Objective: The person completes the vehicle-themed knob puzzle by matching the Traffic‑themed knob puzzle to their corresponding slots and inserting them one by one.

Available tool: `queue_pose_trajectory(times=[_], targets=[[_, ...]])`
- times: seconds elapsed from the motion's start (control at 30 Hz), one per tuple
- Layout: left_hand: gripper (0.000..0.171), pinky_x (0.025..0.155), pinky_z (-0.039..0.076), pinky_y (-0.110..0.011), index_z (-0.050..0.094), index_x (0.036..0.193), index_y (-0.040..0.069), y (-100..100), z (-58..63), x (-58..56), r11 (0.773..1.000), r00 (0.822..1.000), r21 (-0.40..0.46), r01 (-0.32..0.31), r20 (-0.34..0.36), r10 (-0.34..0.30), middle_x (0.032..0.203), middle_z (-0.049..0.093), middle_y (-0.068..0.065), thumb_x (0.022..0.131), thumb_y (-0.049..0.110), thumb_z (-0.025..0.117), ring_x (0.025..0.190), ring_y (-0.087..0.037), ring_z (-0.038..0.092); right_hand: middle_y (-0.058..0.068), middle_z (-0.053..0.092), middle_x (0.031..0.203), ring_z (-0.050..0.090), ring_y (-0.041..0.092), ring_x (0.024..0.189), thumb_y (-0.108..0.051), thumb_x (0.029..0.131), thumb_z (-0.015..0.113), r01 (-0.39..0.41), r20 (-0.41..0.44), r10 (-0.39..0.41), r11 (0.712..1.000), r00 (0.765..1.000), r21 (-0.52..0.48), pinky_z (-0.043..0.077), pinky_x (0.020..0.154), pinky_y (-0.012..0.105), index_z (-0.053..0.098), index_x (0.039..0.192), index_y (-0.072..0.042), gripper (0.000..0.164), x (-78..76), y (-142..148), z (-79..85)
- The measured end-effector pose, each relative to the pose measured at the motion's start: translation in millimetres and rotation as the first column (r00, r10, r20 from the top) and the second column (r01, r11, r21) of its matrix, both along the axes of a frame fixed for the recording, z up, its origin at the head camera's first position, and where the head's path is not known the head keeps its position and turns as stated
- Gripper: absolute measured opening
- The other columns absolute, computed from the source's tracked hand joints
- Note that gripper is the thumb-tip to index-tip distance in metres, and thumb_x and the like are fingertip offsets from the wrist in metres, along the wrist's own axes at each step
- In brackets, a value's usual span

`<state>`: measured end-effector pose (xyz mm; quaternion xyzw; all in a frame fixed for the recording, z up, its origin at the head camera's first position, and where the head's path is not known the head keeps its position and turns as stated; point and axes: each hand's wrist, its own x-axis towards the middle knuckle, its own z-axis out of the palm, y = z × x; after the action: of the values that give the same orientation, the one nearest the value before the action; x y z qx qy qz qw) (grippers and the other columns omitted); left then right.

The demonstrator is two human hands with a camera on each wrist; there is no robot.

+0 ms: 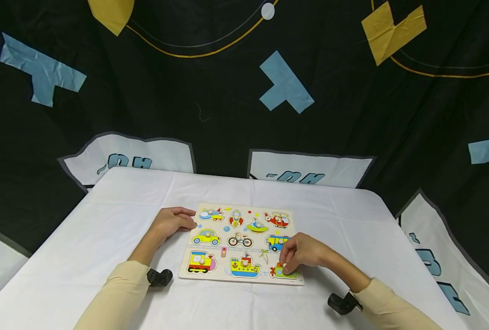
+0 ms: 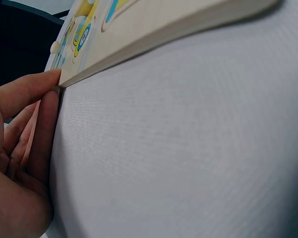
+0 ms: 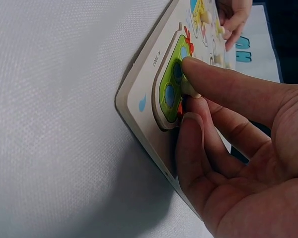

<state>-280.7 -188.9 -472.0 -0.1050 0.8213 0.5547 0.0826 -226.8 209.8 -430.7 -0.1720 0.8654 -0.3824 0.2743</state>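
A wooden peg puzzle board (image 1: 223, 275) with vehicle pictures lies flat on the white cloth. At its lower right corner my right hand (image 1: 304, 251) pinches the small knob (image 3: 189, 89) of a green submarine piece (image 3: 169, 96) between thumb and fingers. That piece lies at its outlined recess; whether it sits fully flush I cannot tell. My left hand (image 1: 173, 223) touches the board's left edge with its fingertips (image 2: 49, 79). A train (image 1: 201, 262), a boat (image 1: 245, 266), a bus (image 1: 274, 244), a car (image 1: 206, 237) and a bicycle (image 1: 240, 239) lie in the board around the hands.
Along the board's far side are a plane (image 1: 211, 214), a rocket (image 1: 236, 219), a flying saucer (image 1: 257, 226) and a helicopter (image 1: 279, 220). White cloth (image 1: 211, 307) covers the table, and a black patterned curtain (image 1: 228, 114) hangs behind it.
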Motion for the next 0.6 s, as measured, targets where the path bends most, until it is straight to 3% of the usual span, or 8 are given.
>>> queue_pose_trajectory(times=[0.43,0.6], targets=[[0.045,0.071,0.055,-0.024,0.070,0.124,0.007,-1.5,2.8,1.3,0.999,1.000,-0.040,0.006,0.006,-0.006,0.095,0.078,-0.005,0.082,0.017,0.082,0.080,-0.013,0.069,-0.003,0.064,0.067,0.054,0.010,0.063,-0.006,0.075,0.086,-0.042,0.006,0.041,0.999,0.999,0.032,0.040,0.059,0.023,0.073,0.084,-0.006,0.015,0.9,-4.5,3.1],[0.042,0.069,0.057,-0.024,0.070,0.121,0.003,-0.3,9.7,6.0,0.996,1.000,-0.084,0.009,-0.013,-0.010,0.099,0.077,-0.010,0.082,0.014,0.081,0.077,-0.013,0.068,0.000,0.068,0.067,0.056,0.011,0.062,-0.014,0.081,0.084,-0.022,-0.091,0.029,0.997,0.995,0.080,0.041,0.058,0.023,0.073,0.084,-0.011,0.012,-3.3,-6.3,7.2]])
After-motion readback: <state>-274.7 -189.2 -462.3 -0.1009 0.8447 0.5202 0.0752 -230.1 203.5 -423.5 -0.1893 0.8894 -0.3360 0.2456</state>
